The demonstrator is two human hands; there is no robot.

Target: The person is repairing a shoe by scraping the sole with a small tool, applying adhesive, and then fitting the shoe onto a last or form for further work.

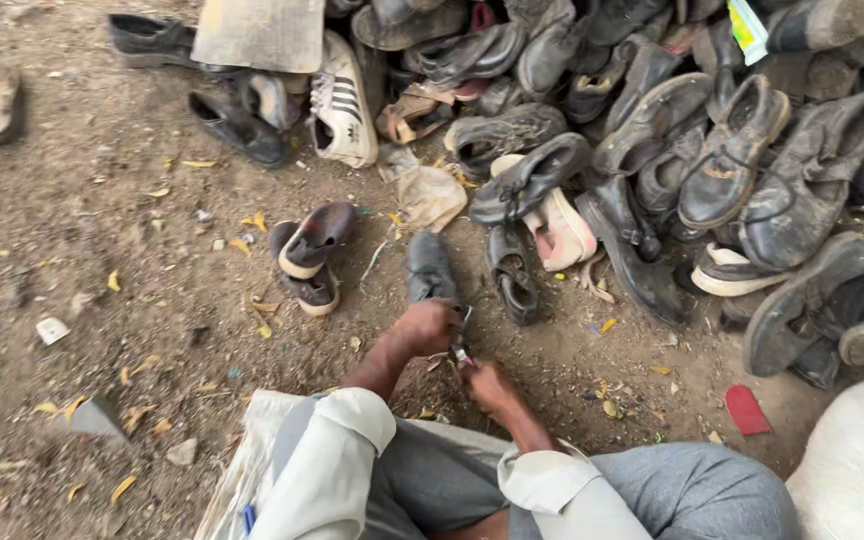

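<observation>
Left hand (428,326) fingers clamped on dark shoe (430,268), right hand (489,388) fingers curled together, contents unclear

Ground (102,220) of rough, matt packed dirt, piled shoes (732,160) of dusty, scuffed dark leather, sneaker (344,108) in white with a smoother finish, rolled sleeves (352,440) of matt pale cloth, trousers (692,490) of grey woven fabric
</observation>
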